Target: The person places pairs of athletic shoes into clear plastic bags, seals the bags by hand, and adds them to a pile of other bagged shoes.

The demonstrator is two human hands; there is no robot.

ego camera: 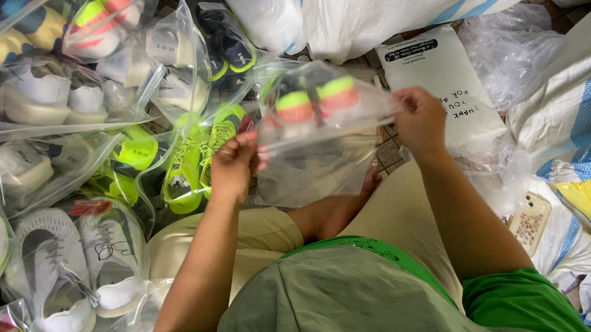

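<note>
Far left, a heap of bagged shoes: a white-and-grey pair lies nearest the knee, lime-green ones sit just beside the left hand. The left hand is up, fingers curled tight, pinching the left edge of a clear bag. The bag is stretched out in the air between both hands, over the lap, and inside it sits a dark pair with green and orange soles, toes pointing toward the camera. The bag's lower half hangs slack down toward the bare foot. Now the right hand: fingers closed on the bag's right edge, thumb side toward us, though how many fingers grip is hard to tell through the plastic. Just behind that hand lies a white mailer with dark print. Further right, big white sacks with blue stripes, and low down a phone in a spotted case rests by the right thigh.
</note>
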